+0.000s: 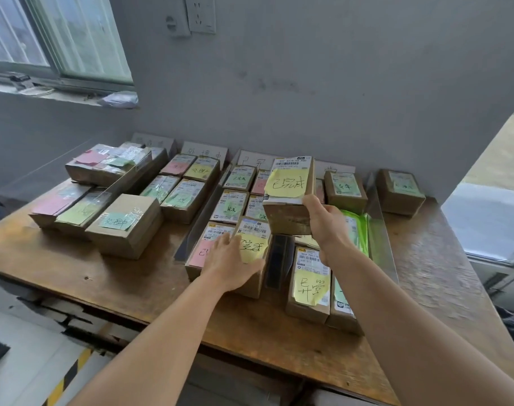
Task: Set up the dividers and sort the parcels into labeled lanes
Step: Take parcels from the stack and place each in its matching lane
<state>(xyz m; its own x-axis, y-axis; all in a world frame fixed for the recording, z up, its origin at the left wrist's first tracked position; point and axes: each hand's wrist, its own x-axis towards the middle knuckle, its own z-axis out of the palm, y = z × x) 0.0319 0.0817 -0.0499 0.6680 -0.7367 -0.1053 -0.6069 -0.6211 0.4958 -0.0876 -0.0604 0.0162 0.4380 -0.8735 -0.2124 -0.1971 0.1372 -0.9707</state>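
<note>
Head view looks down on a worn brown wooden tabletop (109, 276) pushed against a grey wall, covered with small brown cardboard parcels carrying coloured sticky notes. The right hand (327, 222) holds one brown cardboard parcel with a yellow handwritten note (289, 186) lifted above the middle lanes, its grip closed round the box's lower right corner, thumb on the near face. The left hand (231, 263) lies flat with straight fingers on another brown parcel with a yellow note (254, 244) at the front of the third lane, pressing or steadying it rather than clasping it.

From what shows, the setup looks finished. Clear plastic dividers stand upright between the rows, one dark-edged divider (197, 227) left of the third lane and another clear sheet (380, 227) towards the right. White handwritten lane cards (204, 150) lean against the wall at the back of each lane.

Sorting seems well along. The two left lanes are filled with taped boxes wearing pink and green notes, and the third lane holds several rows. On the right, a parcel with a yellow note (310, 284) and a green plastic mailer (357, 230) lie beside each other near the front edge. One box (399, 190) sits alone beyond the last divider. I judge that the lifted parcel needs placing, and the front pieces may need straightening.
</note>
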